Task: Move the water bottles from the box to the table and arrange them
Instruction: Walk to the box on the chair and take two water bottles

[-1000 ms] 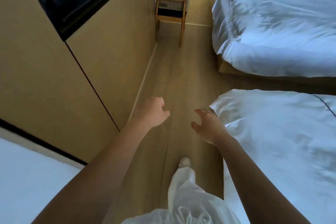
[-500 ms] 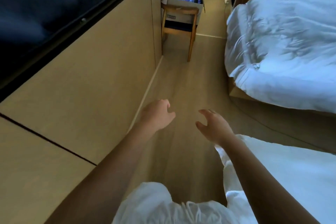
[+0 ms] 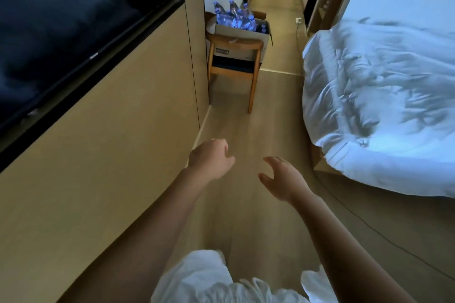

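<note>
One bed with a rumpled white duvet on the right, one dark TV on the left wall, one wooden chair down the aisle carrying one cardboard box. The water bottles stand bunched in it, too many to count. Left hand and right hand hang loose, holding nothing, well short of it.

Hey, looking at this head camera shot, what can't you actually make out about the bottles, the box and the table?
- Water bottles: exact count unclear; far off, small, and the box wall hides the lower ones.
- Box: its label is too small, and the chair backrest crosses its front.
- Table: not in the head view.
</note>
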`<state>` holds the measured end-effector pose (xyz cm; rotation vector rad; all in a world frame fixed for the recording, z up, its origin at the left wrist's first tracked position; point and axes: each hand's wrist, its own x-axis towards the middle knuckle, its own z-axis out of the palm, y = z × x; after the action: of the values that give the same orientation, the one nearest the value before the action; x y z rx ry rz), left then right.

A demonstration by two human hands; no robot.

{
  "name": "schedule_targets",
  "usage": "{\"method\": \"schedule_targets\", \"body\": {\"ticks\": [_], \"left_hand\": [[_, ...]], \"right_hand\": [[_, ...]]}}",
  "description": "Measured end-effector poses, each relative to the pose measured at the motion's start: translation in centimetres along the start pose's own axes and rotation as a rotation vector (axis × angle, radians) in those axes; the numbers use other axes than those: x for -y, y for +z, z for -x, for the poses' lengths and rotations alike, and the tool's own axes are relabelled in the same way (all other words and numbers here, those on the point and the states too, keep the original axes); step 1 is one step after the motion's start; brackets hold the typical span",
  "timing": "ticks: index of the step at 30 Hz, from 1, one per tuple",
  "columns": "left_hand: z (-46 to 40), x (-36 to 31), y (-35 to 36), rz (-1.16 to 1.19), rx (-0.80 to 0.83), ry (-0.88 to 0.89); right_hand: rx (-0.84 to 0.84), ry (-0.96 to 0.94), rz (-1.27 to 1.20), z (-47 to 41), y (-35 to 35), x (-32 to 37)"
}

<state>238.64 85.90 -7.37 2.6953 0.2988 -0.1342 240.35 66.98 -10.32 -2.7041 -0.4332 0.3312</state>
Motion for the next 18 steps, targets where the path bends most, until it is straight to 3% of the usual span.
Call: {"method": "schedule_targets", "body": {"ticks": [8, 18], "left_hand": [[-15.4, -0.6, -1.8, -0.012, 0.045, 0.03], [-36.2, -3.8, -1.3, -0.009, 0.043, 0.037]], "right_hand": [[-0.002, 0.066, -0.013, -14.8, -3.0, -1.0], [-0.015, 0.043, -0.029, -34.3, -7.1, -7.1]]}}
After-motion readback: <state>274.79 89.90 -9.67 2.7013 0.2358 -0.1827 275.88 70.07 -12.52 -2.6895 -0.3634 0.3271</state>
